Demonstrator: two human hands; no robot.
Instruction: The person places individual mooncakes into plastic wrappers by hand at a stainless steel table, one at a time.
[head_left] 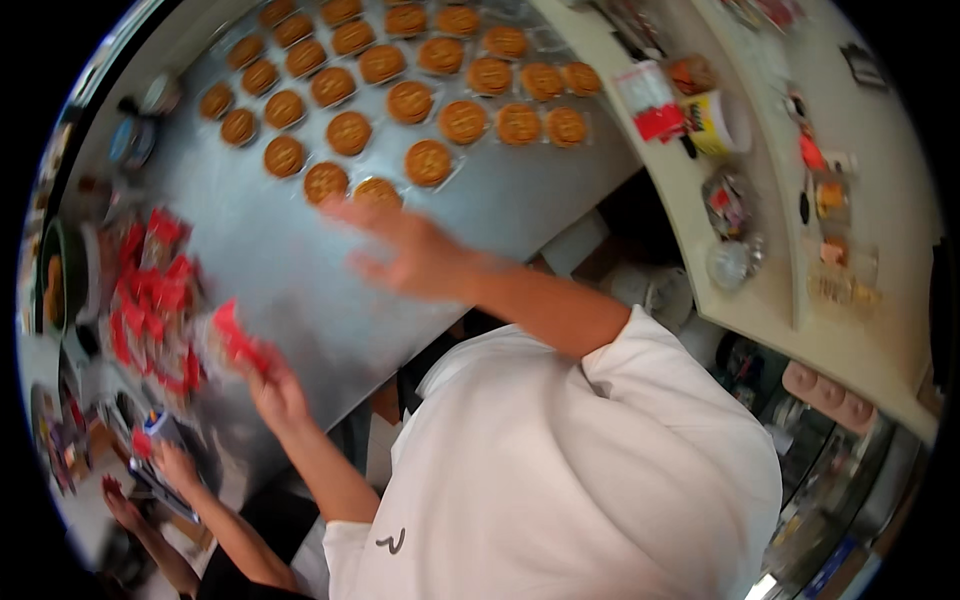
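My left hand (276, 392) is closed on a clear plastic bag with a red end (238, 338), held over the near left part of the metal table (275, 240). Stretched out over the table is my right hand (415, 250), blurred, its fingers apart and nothing seen in it. Its fingertips are nearest a round golden-brown mooncake (326, 182) and partly cover another mooncake (378, 193); I cannot tell whether they touch. Beyond them, many mooncakes (409, 101) stand in loose rows, several visibly on small clear trays.
A heap of red and clear bags (155, 300) lies left of my left hand. At lower left, a co-worker's hand (176, 466) is near a small red item, beside another hand (120, 502). Along the right runs a cream shelf (735, 300) with a yellow container (708, 122) and several packages.
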